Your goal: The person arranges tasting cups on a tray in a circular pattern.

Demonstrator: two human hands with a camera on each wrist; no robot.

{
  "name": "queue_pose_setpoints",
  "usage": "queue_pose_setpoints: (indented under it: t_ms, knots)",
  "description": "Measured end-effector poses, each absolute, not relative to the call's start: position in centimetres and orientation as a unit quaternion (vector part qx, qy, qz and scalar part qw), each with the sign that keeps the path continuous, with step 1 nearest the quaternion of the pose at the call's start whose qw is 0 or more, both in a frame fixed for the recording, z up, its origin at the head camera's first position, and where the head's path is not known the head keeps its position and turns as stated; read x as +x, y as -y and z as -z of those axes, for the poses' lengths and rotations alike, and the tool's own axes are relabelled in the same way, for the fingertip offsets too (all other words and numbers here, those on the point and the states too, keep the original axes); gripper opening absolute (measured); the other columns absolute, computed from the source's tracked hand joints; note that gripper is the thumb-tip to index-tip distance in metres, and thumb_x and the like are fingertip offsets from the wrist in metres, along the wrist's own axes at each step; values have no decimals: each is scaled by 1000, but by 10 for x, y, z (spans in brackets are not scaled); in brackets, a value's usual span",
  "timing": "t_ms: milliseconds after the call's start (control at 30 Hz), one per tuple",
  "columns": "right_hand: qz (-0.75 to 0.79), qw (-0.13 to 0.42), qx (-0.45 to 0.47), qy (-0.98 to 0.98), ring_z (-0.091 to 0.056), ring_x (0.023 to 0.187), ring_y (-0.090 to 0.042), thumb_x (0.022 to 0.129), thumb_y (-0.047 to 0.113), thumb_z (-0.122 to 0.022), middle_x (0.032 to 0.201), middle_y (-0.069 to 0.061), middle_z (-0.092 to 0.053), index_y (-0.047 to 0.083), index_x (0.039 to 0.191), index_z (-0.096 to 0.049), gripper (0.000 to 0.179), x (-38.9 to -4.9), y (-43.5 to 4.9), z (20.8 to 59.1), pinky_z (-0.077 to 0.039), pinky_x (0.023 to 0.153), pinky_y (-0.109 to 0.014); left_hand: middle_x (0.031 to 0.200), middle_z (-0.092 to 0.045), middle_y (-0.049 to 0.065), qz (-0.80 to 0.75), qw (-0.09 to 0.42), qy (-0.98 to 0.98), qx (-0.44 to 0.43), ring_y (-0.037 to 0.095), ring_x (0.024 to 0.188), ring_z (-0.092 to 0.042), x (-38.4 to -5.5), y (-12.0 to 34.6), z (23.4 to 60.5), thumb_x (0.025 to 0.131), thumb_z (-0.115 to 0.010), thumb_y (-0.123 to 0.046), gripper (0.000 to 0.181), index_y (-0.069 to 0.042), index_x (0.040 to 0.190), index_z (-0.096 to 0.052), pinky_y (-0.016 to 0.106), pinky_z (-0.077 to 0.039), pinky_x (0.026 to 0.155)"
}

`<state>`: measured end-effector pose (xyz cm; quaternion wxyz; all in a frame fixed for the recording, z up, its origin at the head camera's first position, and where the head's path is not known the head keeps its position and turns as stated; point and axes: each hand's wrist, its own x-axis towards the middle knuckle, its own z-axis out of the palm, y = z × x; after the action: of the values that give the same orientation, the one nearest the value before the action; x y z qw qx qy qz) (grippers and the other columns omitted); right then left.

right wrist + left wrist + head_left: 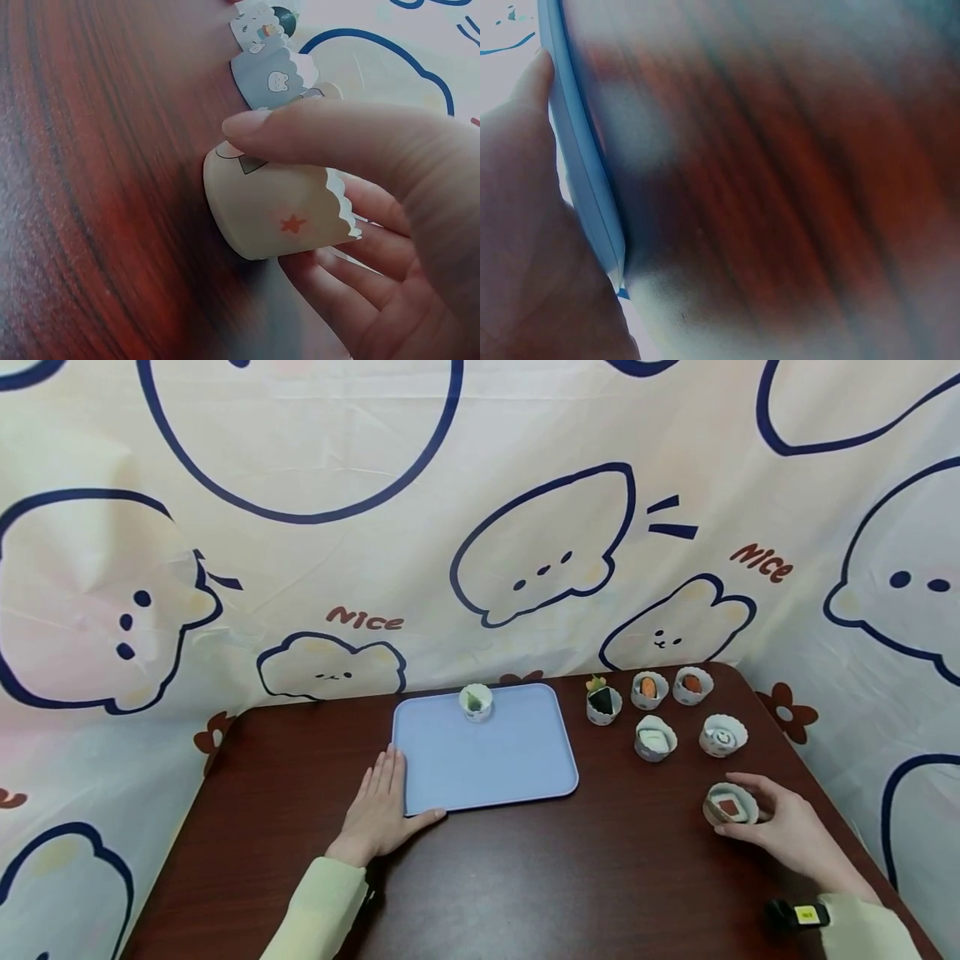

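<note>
My left hand (381, 814) lies with straight fingers along the left edge of the light blue tray (487, 772), its thumb at the tray's near left corner. In the left wrist view the tray rim (592, 172) runs beside the hand. At the right side of the table, my right hand (791, 827) grips a scalloped paper baking cup (281, 206) between thumb and fingers. A white and dark red piece (729, 807) sits inside that cup. Whether its base touches the table, I cannot tell. On the tray's far edge stands a paper cup with something green (474, 702).
Several more paper cups stand beyond the right hand: one with a dark and yellow-green piece (600, 699), two with orange-red pieces (648, 687), and two with white pieces (723, 738). A patterned curtain (375, 568) borders the brown table (525, 885) at the back and sides.
</note>
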<state>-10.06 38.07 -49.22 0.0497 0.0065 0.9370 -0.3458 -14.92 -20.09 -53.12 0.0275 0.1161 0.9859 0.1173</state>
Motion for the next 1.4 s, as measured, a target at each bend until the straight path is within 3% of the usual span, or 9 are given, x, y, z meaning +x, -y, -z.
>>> queue_pose_setpoints:
  t_ms: [333,967,1133,1400]
  knots:
    - [369,39,20,-928,-69,96,-30,78,39,-90,122,-22,-64,4,135,-57,74,-103,-375,493,-53,69,-23,167,-3,23,-115,28,-986,115,38,153,-8,-149,201,530,81,-47,-90,129,7,160,-12,53,-12,121]
    - [370,14,0,-929,-71,95,-28,81,37,-89,121,-20,-64,4,134,-57,70,-110,-363,493,-54,69,-21,167,-7,25,-115,23,-986,116,39,153,-10,-148,200,528,82,-47,-88,128,8,159,-13,53,-13,121]
    - [380,16,1,-925,-70,95,-26,82,36,-88,121,-18,-63,5,135,-57,69,-110,-358,492,-54,69,-22,165,-10,28,-137,22,-983,117,42,152,-12,-146,198,522,82,-53,-85,127,11,157,-17,54,-13,120]
    - [393,23,-8,-919,-69,97,-22,83,37,-87,123,-17,-63,6,136,-57,67,-112,-353,494,-54,72,-21,167,-5,23,-114,20,-987,115,38,153,-9,-149,201,533,81,-48,-89,128,7,159,-13,52,-13,121]
